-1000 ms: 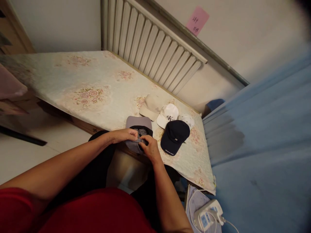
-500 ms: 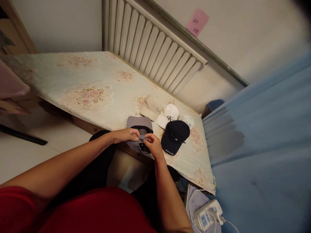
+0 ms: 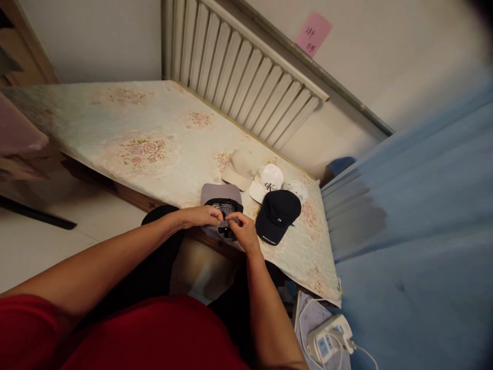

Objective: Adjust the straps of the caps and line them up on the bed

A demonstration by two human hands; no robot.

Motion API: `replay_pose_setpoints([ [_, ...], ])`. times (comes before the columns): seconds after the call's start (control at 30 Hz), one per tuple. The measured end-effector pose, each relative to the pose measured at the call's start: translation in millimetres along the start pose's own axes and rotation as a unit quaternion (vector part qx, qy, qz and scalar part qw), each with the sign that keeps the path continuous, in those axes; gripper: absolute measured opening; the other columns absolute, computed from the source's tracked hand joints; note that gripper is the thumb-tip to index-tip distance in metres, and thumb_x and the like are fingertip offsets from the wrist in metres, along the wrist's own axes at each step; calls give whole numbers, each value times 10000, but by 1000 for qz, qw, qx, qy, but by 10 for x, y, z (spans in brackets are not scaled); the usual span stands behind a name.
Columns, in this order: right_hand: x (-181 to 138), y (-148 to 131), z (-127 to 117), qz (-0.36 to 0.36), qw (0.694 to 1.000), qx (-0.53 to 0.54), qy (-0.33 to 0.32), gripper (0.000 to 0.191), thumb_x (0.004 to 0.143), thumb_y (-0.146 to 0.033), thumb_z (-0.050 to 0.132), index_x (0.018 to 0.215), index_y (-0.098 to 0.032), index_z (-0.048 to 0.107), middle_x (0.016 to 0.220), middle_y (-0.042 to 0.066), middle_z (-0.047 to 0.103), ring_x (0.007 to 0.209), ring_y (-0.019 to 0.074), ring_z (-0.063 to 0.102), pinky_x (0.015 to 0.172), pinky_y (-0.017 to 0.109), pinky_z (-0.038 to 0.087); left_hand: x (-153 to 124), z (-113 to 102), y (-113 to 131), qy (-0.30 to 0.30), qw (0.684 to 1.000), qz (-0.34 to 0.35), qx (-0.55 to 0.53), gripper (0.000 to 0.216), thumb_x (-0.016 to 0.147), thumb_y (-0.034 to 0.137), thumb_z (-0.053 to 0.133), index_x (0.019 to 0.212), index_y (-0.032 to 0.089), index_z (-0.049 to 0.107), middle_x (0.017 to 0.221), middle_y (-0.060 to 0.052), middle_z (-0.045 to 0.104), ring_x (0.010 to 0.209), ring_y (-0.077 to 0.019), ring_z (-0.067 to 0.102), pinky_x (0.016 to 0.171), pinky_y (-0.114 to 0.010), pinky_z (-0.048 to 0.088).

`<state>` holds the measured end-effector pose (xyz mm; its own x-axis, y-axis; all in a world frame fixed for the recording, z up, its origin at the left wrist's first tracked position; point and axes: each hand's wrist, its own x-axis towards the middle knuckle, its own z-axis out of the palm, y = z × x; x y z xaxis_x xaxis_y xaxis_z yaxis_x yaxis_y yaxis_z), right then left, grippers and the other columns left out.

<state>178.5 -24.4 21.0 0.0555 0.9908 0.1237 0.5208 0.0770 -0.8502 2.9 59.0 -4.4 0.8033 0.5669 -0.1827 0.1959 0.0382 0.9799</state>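
Observation:
A grey baseball cap (image 3: pixel 221 192) lies at the front edge of the bed-like surface, its inside and dark sweatband facing me. My left hand (image 3: pixel 206 216) pinches the cap's back strap from the left. From the right, my right hand (image 3: pixel 243 228) grips the same strap, thumb and fingers together. The fingertips of both hands almost meet over the buckle, which they partly hide. Right of my right hand rests a dark navy cap (image 3: pixel 278 216). Behind it are a white cap with black letters (image 3: pixel 268 181), a beige cap (image 3: pixel 239 168) and another white cap (image 3: pixel 296 189), partly covered.
The caps lie on a floral cover (image 3: pixel 146 123). A radiator (image 3: pixel 246 77) runs along the wall behind it. A blue curtain (image 3: pixel 408 231) hangs at the right. At lower right, a white device with cables (image 3: pixel 329 339) sits on a cloth.
The strap end that stuck up between my fingers has gone lower, and more of the cap's inside shows. My hands have barely shifted; the other caps stay put.

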Motion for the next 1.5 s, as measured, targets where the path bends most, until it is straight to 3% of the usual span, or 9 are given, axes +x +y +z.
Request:
replay_pose_setpoints([
  [0.13, -13, 25, -50, 59, 991, 88, -85, 148, 701, -216, 619, 838, -212, 675, 545, -75, 565, 435, 87, 456, 473, 207, 363, 3, 6, -2, -7, 1000, 4, -4, 158, 681, 310, 619, 729, 161, 601, 639, 30, 501, 625, -127, 416, 594, -242, 292],
  [0.23, -9, 75, -77, 86, 961, 206, -166, 233, 660, -219, 682, 890, -206, 644, 693, -37, 679, 544, 105, 608, 536, 207, 434, 10, 0, -28, -11, 1000, 9, -9, 183, 686, 335, 633, 727, 160, 600, 639, 30, 510, 629, -126, 416, 603, -243, 291],
  [0.33, 5, 139, -72, 86, 937, 276, -195, 237, 684, -261, 694, 904, -190, 639, 783, 10, 724, 654, 137, 688, 592, 225, 483, 16, -11, -50, -15, 1000, 14, -11, 210, 686, 353, 648, 740, 153, 610, 644, 31, 517, 633, -124, 414, 608, -242, 283],
  [0.63, 26, 160, 29, 114, 948, 270, -128, 281, 791, -462, 587, 729, -188, 570, 599, -8, 681, 469, 115, 647, 433, 181, 426, 22, -1, -45, -15, 1000, 19, -20, 262, 668, 387, 687, 752, 155, 597, 654, 39, 522, 637, -121, 426, 615, -240, 285],
  [0.9, 25, -31, 4, 119, 982, 118, -82, 153, 735, -308, 613, 653, -186, 571, 472, -46, 608, 375, 84, 541, 401, 174, 399, 23, 14, -53, -3, 1000, 23, -17, 240, 681, 376, 666, 733, 160, 574, 625, 54, 478, 607, -114, 393, 594, -240, 255],
  [1.5, -20, -94, 33, 70, 997, -11, -6, 131, 738, -277, 593, 646, -211, 528, 455, -80, 529, 418, 107, 563, 445, 195, 382, 98, 59, -87, 30, 999, 25, -7, 216, 647, 345, 648, 726, 153, 590, 626, 49, 474, 602, -110, 380, 581, -238, 244],
])
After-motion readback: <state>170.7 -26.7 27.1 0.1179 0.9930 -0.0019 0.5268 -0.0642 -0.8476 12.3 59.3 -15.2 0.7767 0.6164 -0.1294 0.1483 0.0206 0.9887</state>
